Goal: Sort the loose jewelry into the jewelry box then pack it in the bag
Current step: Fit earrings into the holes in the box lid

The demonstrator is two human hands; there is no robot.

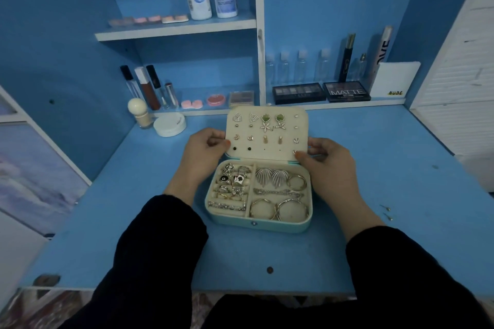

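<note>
On the blue desk (374,248), a white round compact (170,124) is sitting at ten o'clock from the jewelry box (256,225), which is resting open at the desk's middle. The left hand (207,153) is gripping the raised lid (270,153) at its nine o'clock edge. Stud earrings (272,121) are sitting pinned across the lid. Rings (232,181) are filling the box's left compartment, and hoops (292,209) are lying in the right ones. The right hand (330,168) is pinching the lid at its three o'clock edge. Two small pins (385,207) are lying loose on the desk at four o'clock from the box, well apart from it.
</note>
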